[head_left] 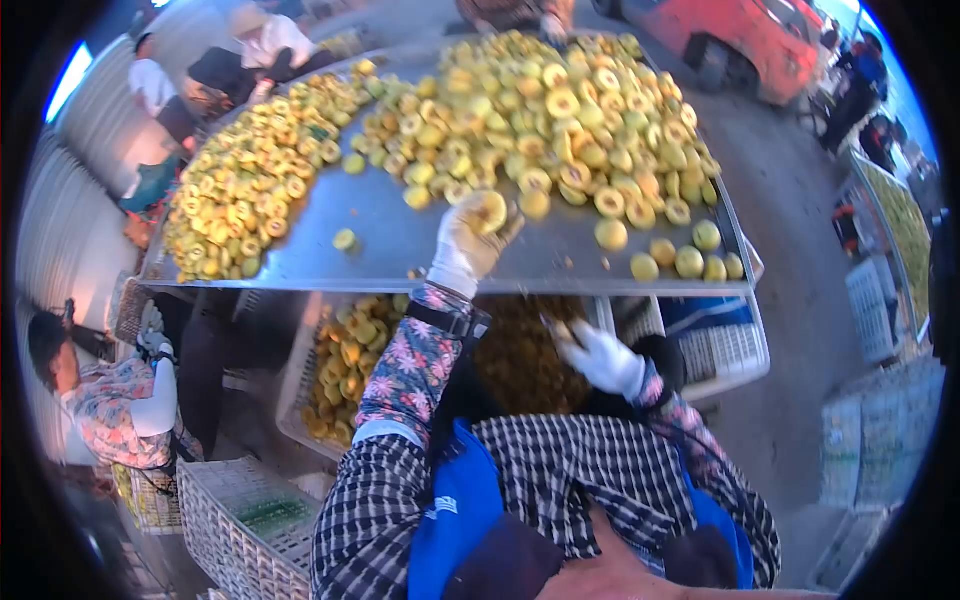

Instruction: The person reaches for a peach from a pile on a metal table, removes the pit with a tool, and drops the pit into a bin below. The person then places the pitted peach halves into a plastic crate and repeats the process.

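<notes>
My left hand (pixel 468 246), in a white glove, reaches over the near edge of the metal table (pixel 390 250) with its fingers curled round a yellow-green fruit half (pixel 487 211). Right in front of it lies a large heap of cut fruit (pixel 560 120), many pieces with hollow brown centres. Lower down and to the right, my gloved right hand (pixel 606 360) is closed on a small, thin tool (pixel 548 324) that points up and left; its exact kind is too small to make out. Beneath that hand is a container of brown pieces (pixel 525 350).
A second fruit heap (pixel 240 190) covers the table's left side. Several whole fruits (pixel 689 262) sit near the right edge. Below stand a crate of fruit halves (pixel 350 360) and a white basket (pixel 250 520). A person (pixel 110 390) sits at left; a red vehicle (pixel 745 45) is behind.
</notes>
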Available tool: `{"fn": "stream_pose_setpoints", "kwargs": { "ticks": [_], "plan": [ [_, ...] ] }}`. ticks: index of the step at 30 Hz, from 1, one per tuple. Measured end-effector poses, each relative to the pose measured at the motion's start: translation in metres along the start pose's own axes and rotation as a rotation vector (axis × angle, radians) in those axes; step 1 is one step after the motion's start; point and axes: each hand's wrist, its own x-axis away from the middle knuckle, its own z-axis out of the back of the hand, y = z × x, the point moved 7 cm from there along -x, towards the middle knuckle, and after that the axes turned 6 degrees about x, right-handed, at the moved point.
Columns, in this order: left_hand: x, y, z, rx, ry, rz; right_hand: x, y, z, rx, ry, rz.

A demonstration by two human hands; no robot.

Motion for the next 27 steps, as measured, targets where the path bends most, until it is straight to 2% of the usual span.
{"fn": "stream_pose_setpoints", "kwargs": {
  "ticks": [1,2,3,6,8,14,19,21,23,25,27],
  "plan": [
    [0.012,-0.005,-0.011,0.137,-0.088,0.007,-0.01,-0.014,0.009,0.008,-0.053,-0.127],
    [0.023,-0.011,-0.019,0.208,-0.088,-0.013,-0.018,-0.025,0.018,0.034,-0.022,-0.087],
    [0.035,-0.015,-0.027,0.174,-0.059,-0.066,-0.024,-0.04,0.028,0.022,0.117,0.025],
    [0.05,-0.035,-0.033,0.18,-0.055,-0.018,-0.042,-0.063,0.047,0.197,0.234,0.07],
    [0.058,-0.039,-0.042,-0.012,-0.074,-0.096,-0.051,-0.07,0.05,0.265,0.262,0.073],
    [0.066,-0.049,-0.049,-0.168,-0.048,-0.166,-0.05,-0.07,0.042,0.439,0.394,0.145],
    [0.069,-0.046,-0.041,-0.259,-0.001,-0.206,-0.046,-0.06,0.041,0.474,0.337,0.169],
    [0.066,-0.052,-0.036,-0.353,0.014,-0.058,-0.043,-0.06,0.04,0.475,0.289,0.206],
    [0.067,-0.056,-0.033,-0.374,0.059,-0.029,-0.044,-0.056,0.035,0.579,0.132,0.096],
    [0.067,-0.057,-0.03,-0.456,0.052,-0.051,-0.041,-0.05,0.03,0.514,0.116,0.101],
    [0.063,-0.058,-0.029,-0.488,0.008,-0.064,-0.043,-0.033,0.024,0.262,0.105,0.062]
  ]
}}
